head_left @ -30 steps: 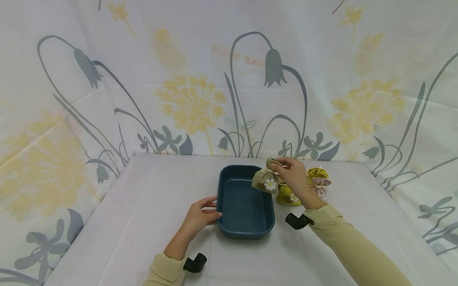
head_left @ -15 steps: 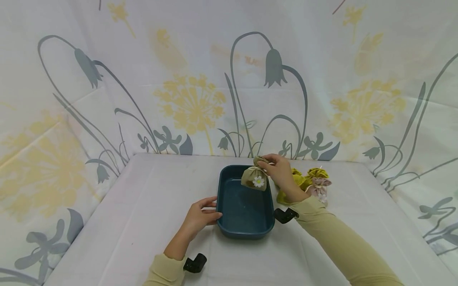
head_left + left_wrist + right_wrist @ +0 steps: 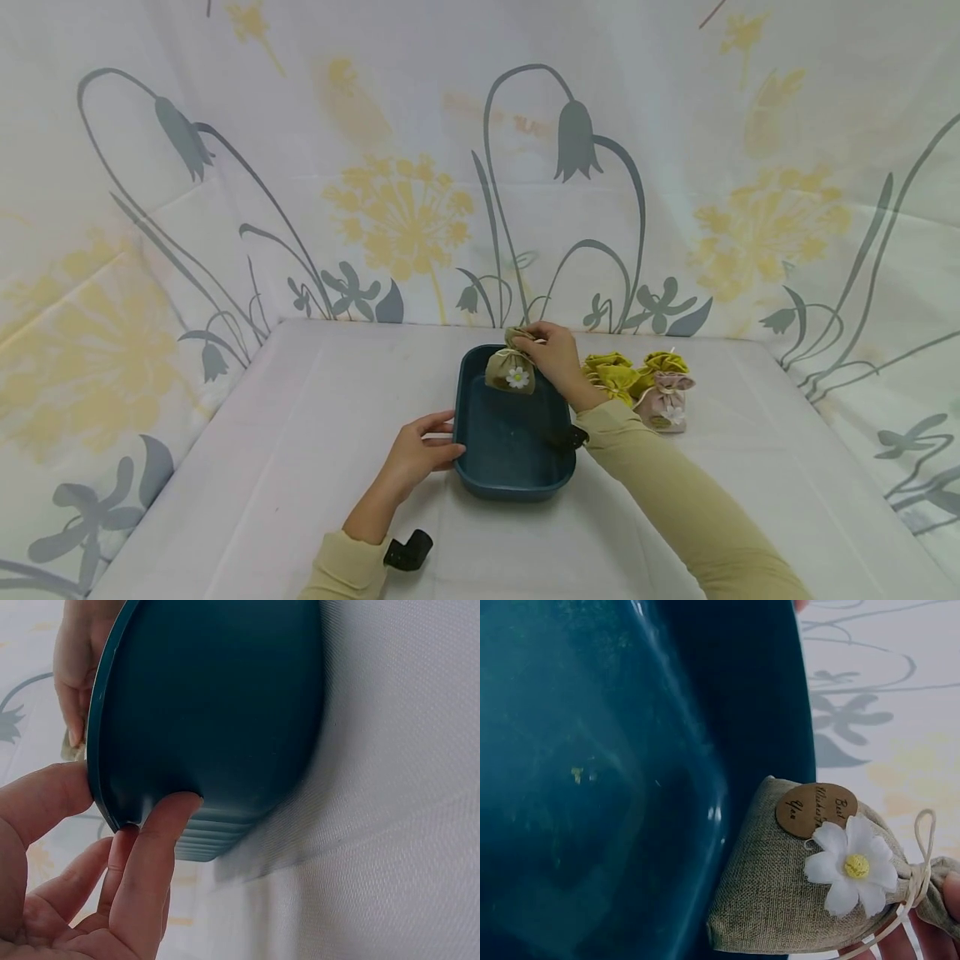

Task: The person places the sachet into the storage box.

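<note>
My right hand (image 3: 552, 354) pinches the gathered neck of a khaki burlap drawstring pouch (image 3: 509, 372) above the far end of a dark teal plastic bin (image 3: 513, 492). In the right wrist view, the pouch (image 3: 772, 877) carries a white fabric daisy (image 3: 855, 867) and a round brown tag (image 3: 815, 811) with writing. My left hand (image 3: 422, 445) holds the left rim of the bin. The left wrist view shows the thumb and fingers of that hand (image 3: 112, 862) on either side of the rim (image 3: 95, 750).
Right of the bin, yellow-green pouches (image 3: 618, 375) and a pink pouch (image 3: 664, 404) with a daisy sit close together. A white cloth covers the table (image 3: 337, 375). Behind it hangs a flower-printed curtain (image 3: 420, 125).
My right hand has carried the khaki pouch leftward, from the bin's right rim to over its far inside. The left hand has stayed on the rim.
</note>
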Tool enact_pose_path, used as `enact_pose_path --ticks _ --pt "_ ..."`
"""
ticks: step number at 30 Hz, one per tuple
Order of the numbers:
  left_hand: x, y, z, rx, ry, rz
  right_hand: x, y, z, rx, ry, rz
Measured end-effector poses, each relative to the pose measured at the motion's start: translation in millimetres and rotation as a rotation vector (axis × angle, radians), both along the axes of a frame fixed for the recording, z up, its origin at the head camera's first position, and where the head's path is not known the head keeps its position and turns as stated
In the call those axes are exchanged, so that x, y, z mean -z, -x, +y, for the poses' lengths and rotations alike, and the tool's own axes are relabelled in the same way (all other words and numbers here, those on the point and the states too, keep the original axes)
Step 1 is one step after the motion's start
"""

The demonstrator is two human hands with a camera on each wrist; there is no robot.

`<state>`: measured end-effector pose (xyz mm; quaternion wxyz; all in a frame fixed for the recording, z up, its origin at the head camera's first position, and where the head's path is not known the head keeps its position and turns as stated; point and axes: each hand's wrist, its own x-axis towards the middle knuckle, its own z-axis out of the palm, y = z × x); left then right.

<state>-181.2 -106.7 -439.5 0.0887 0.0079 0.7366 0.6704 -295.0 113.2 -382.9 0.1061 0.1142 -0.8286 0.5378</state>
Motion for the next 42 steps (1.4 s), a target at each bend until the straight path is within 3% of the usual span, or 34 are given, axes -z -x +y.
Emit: enact_pose_path --ticks 21,32,37,42 --pt "-0.1 2.9 2.3 0.021 -0.017 0.000 28.8 26.4 -23.2 -0.027 0.057 0.009" --pt "2.2 2.7 1.9 0.013 -0.009 -0.004 24.1 23.6 -26.0 0.044 -0.087 -0.083" --pt "2.1 2.5 1.4 0.009 -0.005 -0.003 19.5 25.0 -22.0 0.008 -0.032 -0.125" --pt "1.2 1.2 0.2 0.002 -0.003 -0.007 13.2 25.4 -19.3 -0.020 -0.028 -0.106"
